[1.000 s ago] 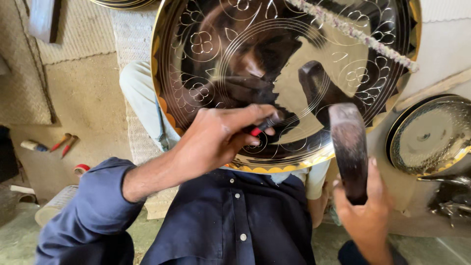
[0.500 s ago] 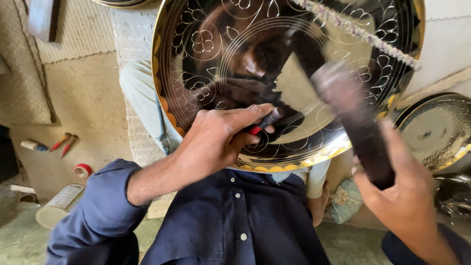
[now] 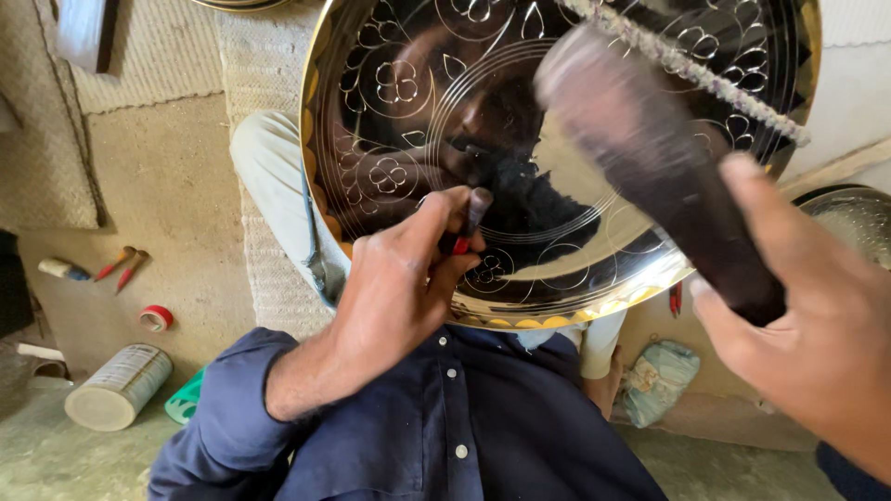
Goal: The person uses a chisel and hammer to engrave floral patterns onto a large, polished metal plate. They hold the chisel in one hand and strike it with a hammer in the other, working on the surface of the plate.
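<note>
A: Moved: mallet (image 3: pixel 650 167) swings up, blurred; right hand (image 3: pixel 817 334) wraps its handle.
B: Left hand (image 3: pixel 399 288)?
A: Pinches chisel (image 3: pixel 469 218) against tray (image 3: pixel 408 121), propped on lap.
B: Risk?
A: Probably an off-centre blow; the chisel skids, scratching the engraving.

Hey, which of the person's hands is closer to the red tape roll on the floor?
Left. The left hand grips a chisel against the engraved brass tray, on the same side as the red tape roll. The right hand, holding the dark hammer, is across the frame from it.
</note>
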